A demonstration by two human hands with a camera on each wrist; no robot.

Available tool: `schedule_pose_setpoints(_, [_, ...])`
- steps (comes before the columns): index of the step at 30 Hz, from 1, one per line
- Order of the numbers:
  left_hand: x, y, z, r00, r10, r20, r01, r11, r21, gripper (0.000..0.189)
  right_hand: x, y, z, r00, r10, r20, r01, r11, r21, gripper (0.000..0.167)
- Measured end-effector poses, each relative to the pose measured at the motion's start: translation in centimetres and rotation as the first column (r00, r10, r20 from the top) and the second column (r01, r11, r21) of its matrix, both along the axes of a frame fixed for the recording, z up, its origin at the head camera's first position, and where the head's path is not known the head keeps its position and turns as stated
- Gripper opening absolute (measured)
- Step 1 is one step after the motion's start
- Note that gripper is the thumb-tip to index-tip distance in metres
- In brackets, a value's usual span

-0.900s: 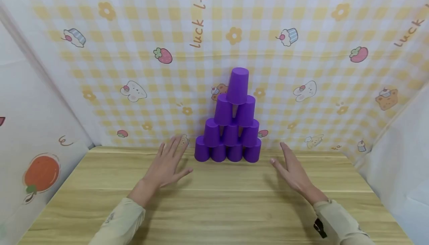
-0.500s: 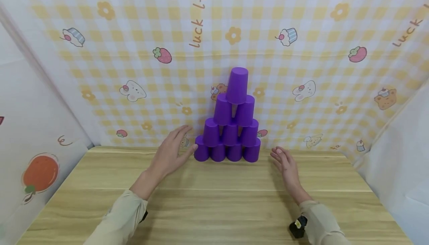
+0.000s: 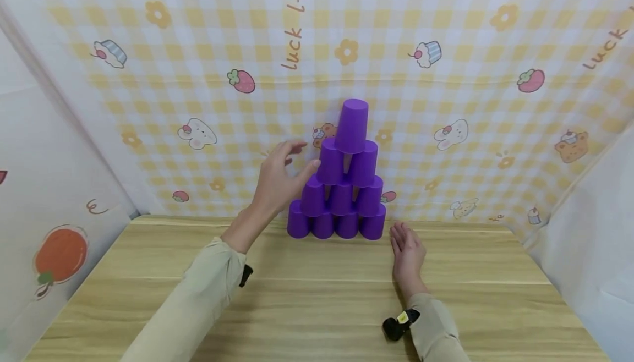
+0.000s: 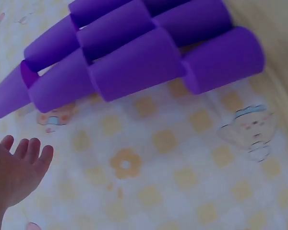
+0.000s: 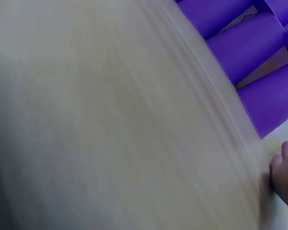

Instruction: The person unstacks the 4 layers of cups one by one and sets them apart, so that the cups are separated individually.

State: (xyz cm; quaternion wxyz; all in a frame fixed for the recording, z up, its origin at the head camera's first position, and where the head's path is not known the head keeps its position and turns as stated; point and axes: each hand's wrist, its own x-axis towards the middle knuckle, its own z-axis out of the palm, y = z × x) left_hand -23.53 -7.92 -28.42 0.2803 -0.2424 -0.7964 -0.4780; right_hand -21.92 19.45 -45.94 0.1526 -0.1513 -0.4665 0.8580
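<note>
Several purple cups, upside down, form a pyramid (image 3: 340, 198) against the back wall. One top cup (image 3: 353, 125) crowns it, above a pair, then wider rows. My left hand (image 3: 284, 177) is raised at the pyramid's left side, level with the pair, thumb and fingers loosely curved and holding nothing. In the left wrist view a gap shows between that hand (image 4: 19, 167) and the slanting row of cups (image 4: 134, 64). Low beside the bottom row's right end is my right hand (image 3: 408, 252), fingers together and empty. Its fingertips lie near the corner cup (image 5: 271, 93) in the right wrist view.
The pyramid stands at the rear edge of a wooden table (image 3: 317, 307). Behind it hangs a yellow checked cloth (image 3: 396, 92) with printed pictures. White cloth sheets (image 3: 589, 230) close in both sides. A black wrist camera (image 3: 398, 326) sits by the right sleeve.
My left hand has risen and moved right, from beside the bottom row up to the pair's height. The right hand has shifted left, its fingers drawing together. The pyramid is unchanged.
</note>
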Motion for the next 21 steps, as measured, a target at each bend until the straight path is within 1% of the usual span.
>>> schedule_pose_setpoints(1, [-0.2,0.4,0.6,1.000,-0.002,-0.018,0.002,1.000,0.000,0.045,-0.1,-0.2,-0.3,0.999,-0.029,-0.014,0.030,0.998,0.062,0.042])
schedule_pose_setpoints(2, [-0.4,0.8,1.1,0.999,0.000,-0.035,-0.001,1.000,-0.003,0.044,-0.2,-0.4,-0.6,0.999,-0.050,-0.022,0.052,0.990,0.135,0.042])
schedule_pose_setpoints(3, [-0.6,1.2,1.6,0.999,0.003,-0.047,-0.003,1.000,-0.006,0.044,-0.3,-0.6,-0.9,0.998,-0.058,-0.037,0.064,0.974,0.217,0.041])
schedule_pose_setpoints(4, [-0.8,1.5,2.1,0.999,0.000,-0.049,0.000,1.000,-0.003,0.044,-0.3,-0.8,-1.1,0.997,-0.057,-0.051,0.071,0.948,0.309,0.043])
schedule_pose_setpoints(6, [-1.2,2.2,3.0,1.000,-0.005,-0.023,0.005,1.000,0.011,0.045,-0.3,-1.0,-1.6,0.997,-0.034,-0.071,0.064,0.874,0.482,0.047])
schedule_pose_setpoints(8, [-1.6,3.0,3.7,1.000,-0.007,0.022,0.007,1.000,0.011,0.048,-0.3,-1.2,-1.9,0.997,-0.007,-0.079,0.054,0.784,0.618,0.052])
schedule_pose_setpoints(10, [-2.0,3.7,4.3,0.997,-0.008,0.076,0.008,1.000,0.010,0.051,-0.3,-1.4,-2.2,0.997,0.009,-0.081,0.051,0.710,0.703,0.056])
schedule_pose_setpoints(12, [-2.3,4.2,4.9,0.992,0.001,0.123,-0.001,1.000,0.003,0.053,-0.5,-1.5,-2.4,0.997,0.013,-0.075,0.048,0.655,0.754,0.060])
schedule_pose_setpoints(15, [-2.6,4.7,5.5,0.989,0.021,0.147,-0.020,1.000,-0.007,0.053,-0.7,-1.8,-2.5,0.996,0.028,-0.088,0.053,0.609,0.791,0.063])
schedule_pose_setpoints(18, [-2.8,5.1,5.9,0.988,0.032,0.154,-0.028,0.999,-0.029,0.054,-0.9,-2.0,-2.6,0.993,0.036,-0.116,0.074,0.578,0.813,0.064])
schedule_pose_setpoints(21, [-2.9,5.3,6.0,0.988,0.045,0.150,-0.038,0.998,-0.050,0.055,-1.1,-2.2,-2.7,0.991,0.032,-0.132,0.092,0.555,0.827,0.063])
